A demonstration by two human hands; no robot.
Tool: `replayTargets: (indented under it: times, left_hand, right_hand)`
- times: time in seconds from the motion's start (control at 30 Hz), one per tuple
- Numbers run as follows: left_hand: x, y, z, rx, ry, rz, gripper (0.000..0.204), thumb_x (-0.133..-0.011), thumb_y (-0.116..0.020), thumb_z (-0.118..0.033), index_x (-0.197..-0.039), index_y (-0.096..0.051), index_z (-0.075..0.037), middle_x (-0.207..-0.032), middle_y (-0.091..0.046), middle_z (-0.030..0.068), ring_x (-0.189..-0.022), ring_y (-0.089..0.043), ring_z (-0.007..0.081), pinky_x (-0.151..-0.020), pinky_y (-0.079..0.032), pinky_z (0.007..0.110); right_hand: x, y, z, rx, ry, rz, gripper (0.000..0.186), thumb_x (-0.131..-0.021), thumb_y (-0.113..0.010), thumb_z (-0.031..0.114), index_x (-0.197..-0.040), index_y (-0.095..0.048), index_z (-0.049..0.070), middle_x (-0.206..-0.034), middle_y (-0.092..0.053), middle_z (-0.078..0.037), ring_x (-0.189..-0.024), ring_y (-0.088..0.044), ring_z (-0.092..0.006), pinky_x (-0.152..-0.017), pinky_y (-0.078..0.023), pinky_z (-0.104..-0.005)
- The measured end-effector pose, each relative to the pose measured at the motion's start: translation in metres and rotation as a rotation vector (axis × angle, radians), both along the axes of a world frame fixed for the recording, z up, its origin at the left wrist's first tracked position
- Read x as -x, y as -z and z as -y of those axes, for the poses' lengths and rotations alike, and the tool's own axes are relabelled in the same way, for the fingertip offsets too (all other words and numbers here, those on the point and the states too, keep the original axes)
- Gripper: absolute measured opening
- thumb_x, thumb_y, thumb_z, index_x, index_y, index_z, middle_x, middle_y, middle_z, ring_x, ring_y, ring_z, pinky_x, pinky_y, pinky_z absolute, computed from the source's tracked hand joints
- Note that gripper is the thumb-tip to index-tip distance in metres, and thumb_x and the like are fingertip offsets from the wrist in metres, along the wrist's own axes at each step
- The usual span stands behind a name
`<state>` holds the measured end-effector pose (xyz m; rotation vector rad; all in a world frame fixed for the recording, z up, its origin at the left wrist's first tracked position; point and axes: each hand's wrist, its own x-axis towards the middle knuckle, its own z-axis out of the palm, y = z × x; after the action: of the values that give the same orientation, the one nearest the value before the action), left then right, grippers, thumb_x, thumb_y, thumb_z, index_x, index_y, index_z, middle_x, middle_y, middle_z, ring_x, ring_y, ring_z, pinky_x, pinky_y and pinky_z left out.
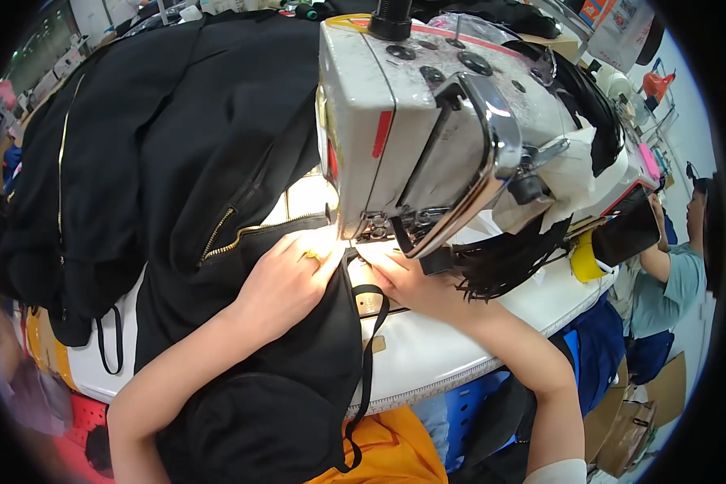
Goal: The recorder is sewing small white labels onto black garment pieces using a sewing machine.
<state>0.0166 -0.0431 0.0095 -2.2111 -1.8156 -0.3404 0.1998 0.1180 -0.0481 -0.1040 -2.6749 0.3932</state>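
My left hand (290, 278), with a yellow ring, grips the black garment (185, 339) just below the sewing machine's needle area, fingers pressed together. My right hand (407, 278) lies beside it under the machine head, fingers stretched toward the brightly lit stitching spot, tips partly lost in glare. The white and grey sewing machine (363, 137) has a chrome guard over the needle. A brass-toothed zipper (250, 230) runs through the cloth left of the needle; a black strap (368, 367) hangs between my forearms.
More black garments (97, 161) pile over the left of the white table (427, 355). A yellow tape roll (586, 256) sits at right. Below are orange cloth (395, 444), a blue crate (468, 419) and cardboard (629, 403). Another person in a teal top (673, 282) works at right.
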Motion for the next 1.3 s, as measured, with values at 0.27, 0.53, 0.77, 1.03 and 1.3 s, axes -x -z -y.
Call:
replayTargets:
  times: [0.27, 0.53, 0.77, 1.03, 1.3]
  left_hand:
    - [0.009, 0.007, -0.007, 0.025, -0.206, 0.372, 0.035, -0.076, -0.061, 0.005, -0.111, -0.061, 0.007, -0.118, -0.062, 0.0205, -0.113, -0.058, 0.0352, -0.094, -0.05, 0.037]
    - [0.028, -0.005, 0.043, 0.123, 0.079, 0.377, 0.043, -0.081, -0.057, 0.005, -0.122, -0.062, -0.009, -0.14, -0.049, 0.0139, -0.128, -0.05, 0.0347, -0.105, -0.044, 0.042]
    - [0.026, -0.031, 0.034, 0.114, -0.174, 0.633, 0.018, -0.084, -0.068, -0.011, -0.099, -0.064, -0.003, -0.107, -0.066, 0.0104, -0.095, -0.064, 0.0314, -0.08, -0.052, 0.04]
    - [0.047, -0.009, -0.015, 0.245, -0.191, 1.058, 0.028, -0.071, -0.081, -0.017, -0.086, -0.064, 0.0, -0.072, -0.063, 0.0058, -0.063, -0.057, 0.0149, -0.063, -0.047, 0.029]
    - [0.022, -0.016, 0.004, 0.122, -0.266, 0.896, 0.029, -0.077, -0.067, -0.004, -0.101, -0.051, -0.004, -0.08, -0.064, 0.0095, -0.067, -0.067, 0.019, -0.055, -0.05, 0.033]
  right_hand:
    - [-0.001, -0.046, 0.004, -0.16, -0.01, 0.147, 0.035, -0.085, -0.065, 0.004, -0.119, -0.061, 0.005, -0.106, -0.064, -0.01, -0.093, -0.066, -0.0251, -0.079, -0.054, -0.0333]
    - [-0.015, -0.084, 0.062, -0.1, -0.465, 0.112, 0.054, -0.078, -0.059, 0.003, -0.13, -0.059, 0.015, -0.129, -0.06, -0.005, -0.111, -0.061, -0.0193, -0.082, -0.05, -0.0324]
    - [0.004, -0.064, 0.068, -0.184, -0.206, -0.014, 0.047, -0.077, -0.065, 0.007, -0.124, -0.063, 0.01, -0.126, -0.06, -0.004, -0.106, -0.062, -0.0191, -0.08, -0.05, -0.0322]
    - [0.004, -0.069, 0.056, -0.177, -0.128, 0.068, 0.05, -0.076, -0.068, 0.019, -0.123, -0.061, 0.006, -0.127, -0.058, -0.006, -0.11, -0.058, -0.0211, -0.082, -0.048, -0.0343]
    - [0.02, -0.087, 0.051, -0.24, -0.268, 0.129, 0.036, -0.075, -0.066, 0.025, -0.106, -0.06, 0.006, -0.111, -0.059, -0.008, -0.107, -0.061, -0.0203, -0.075, -0.05, -0.0328]
